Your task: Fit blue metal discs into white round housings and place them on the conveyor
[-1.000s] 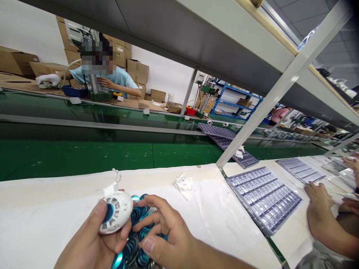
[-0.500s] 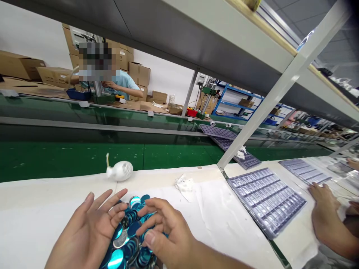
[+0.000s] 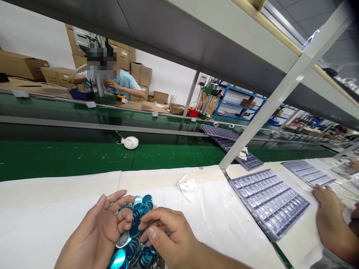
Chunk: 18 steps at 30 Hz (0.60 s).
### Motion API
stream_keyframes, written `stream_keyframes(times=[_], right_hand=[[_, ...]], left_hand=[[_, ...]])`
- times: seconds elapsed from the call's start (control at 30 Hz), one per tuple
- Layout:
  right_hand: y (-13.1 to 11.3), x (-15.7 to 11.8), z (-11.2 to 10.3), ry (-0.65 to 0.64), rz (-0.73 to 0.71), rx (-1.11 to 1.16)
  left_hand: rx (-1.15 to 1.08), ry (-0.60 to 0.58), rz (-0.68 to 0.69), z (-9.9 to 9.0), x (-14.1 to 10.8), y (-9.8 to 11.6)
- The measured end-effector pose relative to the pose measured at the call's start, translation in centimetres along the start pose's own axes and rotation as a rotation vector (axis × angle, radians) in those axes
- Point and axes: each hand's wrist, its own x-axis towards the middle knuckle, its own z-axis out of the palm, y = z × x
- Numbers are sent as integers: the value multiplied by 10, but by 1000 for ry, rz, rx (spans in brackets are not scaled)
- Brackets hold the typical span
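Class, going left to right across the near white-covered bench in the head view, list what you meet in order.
left hand, right hand, clear plastic blister tray, co-worker's hand

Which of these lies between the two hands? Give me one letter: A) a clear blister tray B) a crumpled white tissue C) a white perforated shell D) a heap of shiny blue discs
D: the left hand and right hand close around the heap of shiny blue discs.
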Motion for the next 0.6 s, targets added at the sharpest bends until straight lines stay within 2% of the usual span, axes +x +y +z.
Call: stream_keyframes(times=[0.27,0.6], right_hand=[[-12,4,-3,9,-92,-140],[-16,6,-3,-8,-141,-202]], left_hand=[[5,-43,5,0,-3,-3],[31,-117,-3,1,-3,-7]])
